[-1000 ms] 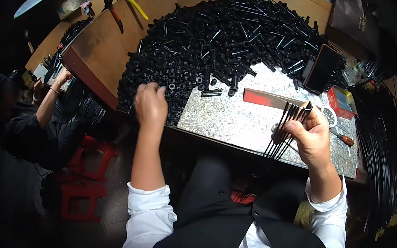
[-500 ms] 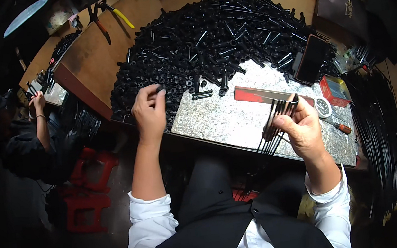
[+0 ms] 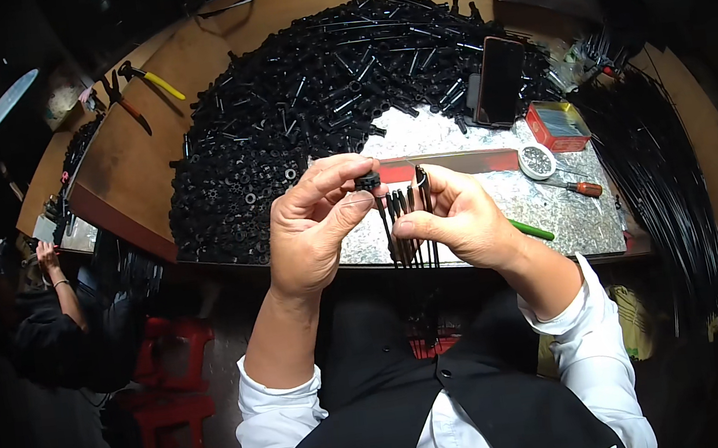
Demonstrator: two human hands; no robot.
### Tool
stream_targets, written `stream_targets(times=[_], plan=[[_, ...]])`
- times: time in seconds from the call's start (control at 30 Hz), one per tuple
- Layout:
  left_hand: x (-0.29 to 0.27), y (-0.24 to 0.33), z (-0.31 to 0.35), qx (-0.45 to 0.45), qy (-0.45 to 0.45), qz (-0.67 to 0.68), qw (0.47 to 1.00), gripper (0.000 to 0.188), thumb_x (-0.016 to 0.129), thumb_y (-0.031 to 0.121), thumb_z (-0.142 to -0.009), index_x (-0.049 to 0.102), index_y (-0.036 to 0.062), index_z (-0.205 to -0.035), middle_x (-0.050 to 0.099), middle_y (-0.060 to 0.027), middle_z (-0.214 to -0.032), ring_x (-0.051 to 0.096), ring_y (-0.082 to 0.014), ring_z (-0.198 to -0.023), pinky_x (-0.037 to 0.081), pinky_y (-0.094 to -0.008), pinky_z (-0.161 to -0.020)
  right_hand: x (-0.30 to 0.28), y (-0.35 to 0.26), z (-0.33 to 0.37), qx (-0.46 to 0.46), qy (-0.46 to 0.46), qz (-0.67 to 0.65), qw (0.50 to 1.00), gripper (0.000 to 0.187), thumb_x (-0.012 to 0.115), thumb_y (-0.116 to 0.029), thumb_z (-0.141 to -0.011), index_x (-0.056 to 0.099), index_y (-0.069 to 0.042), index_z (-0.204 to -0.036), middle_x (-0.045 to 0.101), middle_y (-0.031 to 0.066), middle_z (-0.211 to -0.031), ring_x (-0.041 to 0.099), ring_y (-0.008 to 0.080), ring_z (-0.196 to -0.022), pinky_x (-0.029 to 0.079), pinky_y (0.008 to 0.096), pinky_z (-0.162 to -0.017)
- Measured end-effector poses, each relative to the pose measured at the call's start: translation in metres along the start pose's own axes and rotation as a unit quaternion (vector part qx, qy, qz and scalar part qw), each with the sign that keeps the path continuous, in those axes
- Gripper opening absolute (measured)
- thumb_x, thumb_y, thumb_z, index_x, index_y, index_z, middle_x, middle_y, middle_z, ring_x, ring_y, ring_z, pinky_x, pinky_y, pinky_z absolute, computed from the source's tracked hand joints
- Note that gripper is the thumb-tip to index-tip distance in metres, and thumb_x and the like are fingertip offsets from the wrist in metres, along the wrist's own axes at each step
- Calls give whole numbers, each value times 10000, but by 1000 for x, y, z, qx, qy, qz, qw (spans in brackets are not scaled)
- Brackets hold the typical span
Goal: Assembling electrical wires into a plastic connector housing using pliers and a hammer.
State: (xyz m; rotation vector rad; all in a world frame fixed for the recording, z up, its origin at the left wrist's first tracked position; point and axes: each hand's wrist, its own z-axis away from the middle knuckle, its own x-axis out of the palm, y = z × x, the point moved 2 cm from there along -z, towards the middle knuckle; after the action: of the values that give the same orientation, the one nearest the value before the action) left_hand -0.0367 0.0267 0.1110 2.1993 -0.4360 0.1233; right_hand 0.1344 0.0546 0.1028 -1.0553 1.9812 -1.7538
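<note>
My left hand (image 3: pixel 311 234) pinches a small black notched plastic part, which looks like an umbrella runner (image 3: pixel 367 181), between thumb and fingers. A fine wire shows by that thumb. Close to its right, my right hand (image 3: pixel 470 229) grips several thin black rods, like umbrella ribs (image 3: pixel 399 206), fanned side by side and hanging down. The rod nearest my left hand reaches up to the notched part; my fingers hide whether it is joined there. Both hands are above the near edge of a metal-covered work surface (image 3: pixel 464 137).
Behind lies a heap of black tubular parts (image 3: pixel 317 87). A phone (image 3: pixel 500 79), red box (image 3: pixel 559 126), round white dish (image 3: pixel 536 162), screwdriver (image 3: pixel 587 189) and green stick (image 3: pixel 532 229) are at right. Long black rods (image 3: pixel 664 180) hang beyond. Pliers (image 3: pixel 162 85) hang left; another person (image 3: pixel 61 293) works there.
My left hand has come right from the heap with the black part, and my right hand has moved left, so they now meet. The view has shifted, and the green stick now shows.
</note>
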Motion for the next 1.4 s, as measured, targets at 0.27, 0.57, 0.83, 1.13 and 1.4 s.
stream_targets(times=[0.27, 0.57, 0.83, 1.13, 1.4], plan=[[1, 1, 1, -17, -21, 4, 1000, 299, 624, -74, -819, 635, 8, -1106, 605, -112, -1123, 590, -180, -1045, 478, -294, -919, 0, 0, 1, 2, 0, -22, 1000, 172, 677, -60, -850, 509, -25, -852, 589, 22, -756, 585, 72, -679, 490, 228, -610], [0, 1, 0, -12, -37, 11, 999, 321, 615, -98, -805, 634, 4, -1108, 588, -129, -1169, 568, -197, -1093, 456, -322, -956, 0, -1, 0, 4, 5, -32, 999, 172, 684, -65, -846, 517, -29, -863, 585, 9, -770, 567, 61, -681, 485, 225, -615], [10, 10, 2, -18, -29, 16, 999, 312, 669, -16, -794, 635, -7, -1104, 588, -153, -1141, 550, -213, -1090, 440, -336, -944, 3, -1, 1, -5, 4, 23, 1000, 225, 706, -98, -835, 489, -50, -799, 571, 0, -721, 545, 43, -641, 449, 205, -567], [9, 12, -1, -33, -30, -45, 998, 239, 659, 21, -827, 648, -17, -1063, 621, -144, -1076, 579, -215, -1046, 430, -325, -945, 0, 0, 4, 6, -29, 64, 998, 417, 611, -70, -893, 454, 9, -1272, 593, 25, -952, 576, 79, -853, 495, 247, -747], [9, 7, -1, -10, -50, -9, 999, 205, 592, -48, -857, 651, -8, -1050, 626, -124, -1087, 596, -191, -1021, 459, -311, -937, -3, -3, 2, 25, -91, 7, 995, 304, 558, -86, -927, 486, 8, -1207, 611, 60, -908, 608, 121, -802, 518, 287, -724]])
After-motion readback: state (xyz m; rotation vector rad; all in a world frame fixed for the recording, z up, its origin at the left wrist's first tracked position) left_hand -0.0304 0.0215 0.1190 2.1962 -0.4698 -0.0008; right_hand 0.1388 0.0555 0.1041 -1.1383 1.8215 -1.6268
